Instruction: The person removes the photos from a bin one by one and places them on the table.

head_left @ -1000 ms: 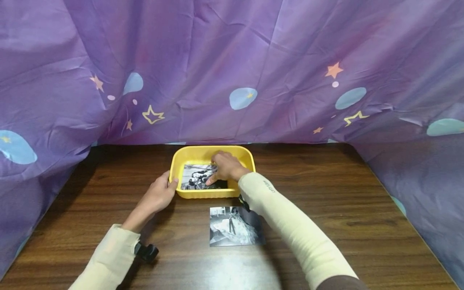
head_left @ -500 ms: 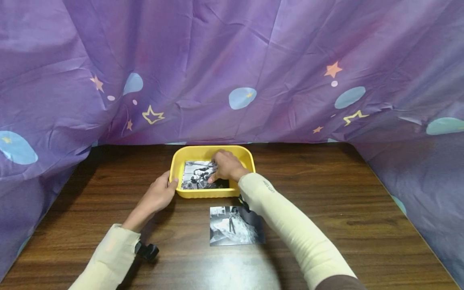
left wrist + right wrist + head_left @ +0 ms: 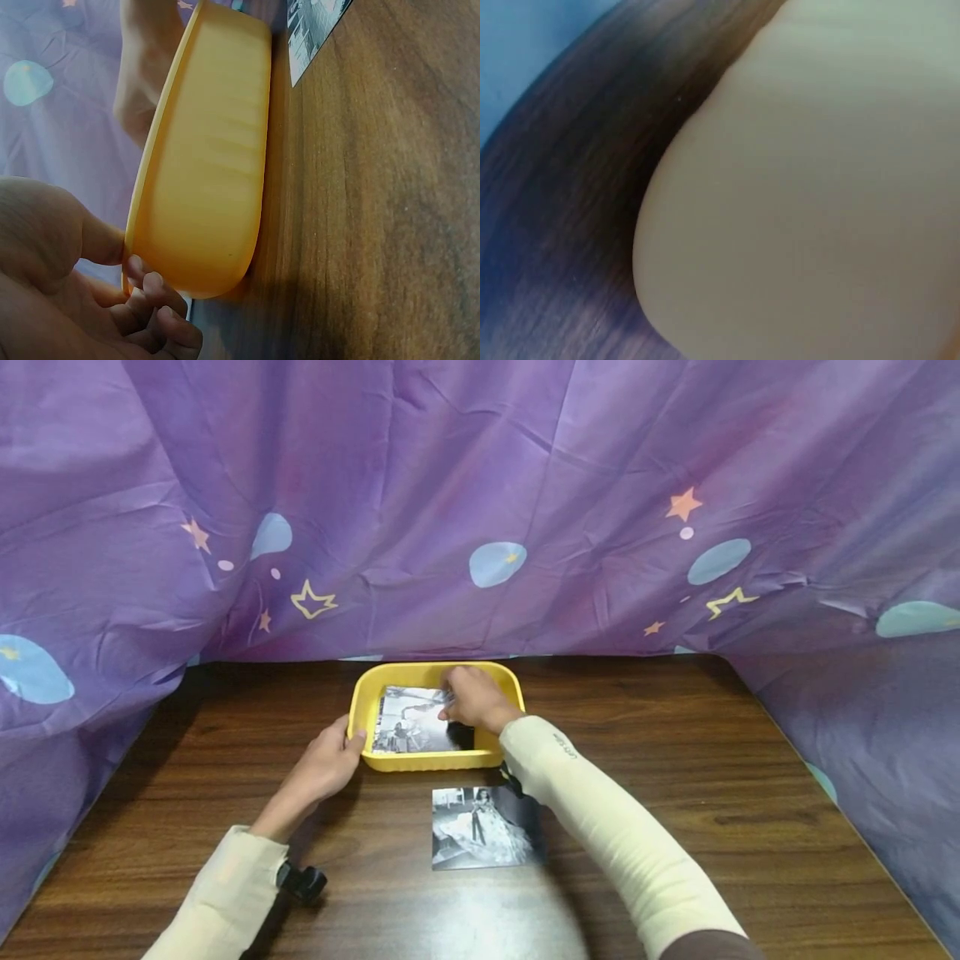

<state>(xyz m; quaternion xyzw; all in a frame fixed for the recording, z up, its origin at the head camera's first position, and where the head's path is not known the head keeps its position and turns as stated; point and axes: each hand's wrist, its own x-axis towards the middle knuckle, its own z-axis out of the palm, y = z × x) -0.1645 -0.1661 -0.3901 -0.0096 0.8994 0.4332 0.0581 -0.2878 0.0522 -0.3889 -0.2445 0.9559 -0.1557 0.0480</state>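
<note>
A yellow plastic tray [image 3: 431, 762] stands at the far middle of the table. My left hand [image 3: 324, 764] grips its left rim, thumb inside and fingers under the outside wall in the left wrist view. Within the tray lies a black-and-white photo [image 3: 412, 720], its surface catching glare. My right hand [image 3: 477, 699] reaches in over the tray's right side and pinches the photo's right edge between thumb and curled fingers; some fingertips are hidden. Nearer to me, a second black-and-white photo [image 3: 480, 828], showing a figure in a wide gown, lies flat on the wood.
The dark wood-grain table [image 3: 675, 793] meets a purple curtain [image 3: 600, 527] with stars and blue shapes just behind the tray. A pale sleeve [image 3: 802, 202] fills most of the right wrist view, hiding that hand. A black wrist strap piece [image 3: 302, 882] sticks out beside the left sleeve.
The right hand has risen slightly and its thumb has drawn in toward the fingers. The photo in the tray has shifted, tilted up and turned brighter with glare. The left hand keeps its hold.
</note>
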